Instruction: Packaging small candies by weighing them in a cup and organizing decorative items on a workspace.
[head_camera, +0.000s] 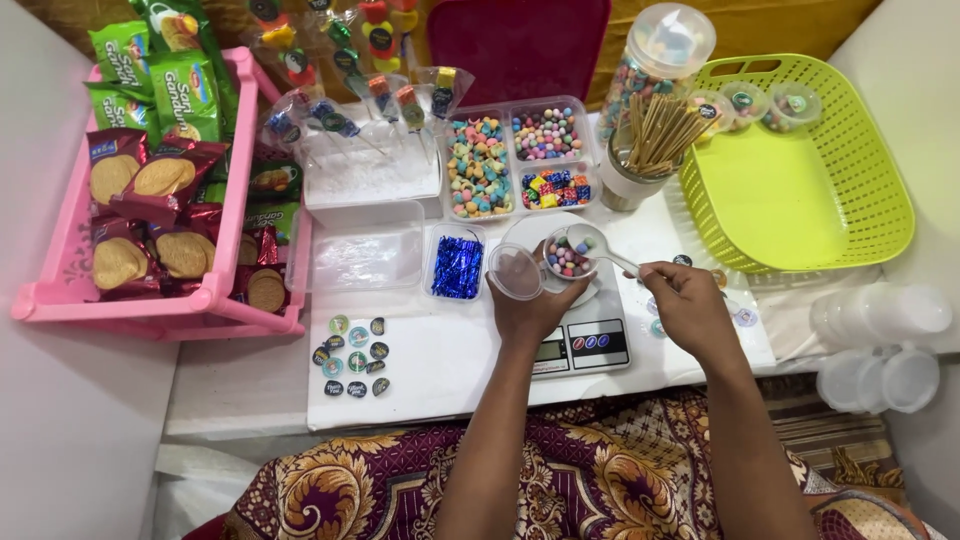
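Your left hand (530, 300) grips a clear lid (516, 271) beside the small candy cup (570, 254) on the kitchen scale (580, 340); your right hand (690, 300) pinches a white spoon (622, 264) dipping into it. Keep the cup centred on the pan and tip candies in gently

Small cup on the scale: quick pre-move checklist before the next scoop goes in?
1. Small clear cup sits on the white scale: ok, with a few coloured candies inside.
2. Left hand steadies the cup's near side and holds a clear lid clear of the opening: ok.
3. Right hand grips the white spoon, bowl over the cup: ok.
4. Spoon load: cannot tell, the bowl is hard to see against the cup.
5. Scale display readable: cannot tell, too small.
6. Candy tray behind the scale stocked in all three compartments: ok.
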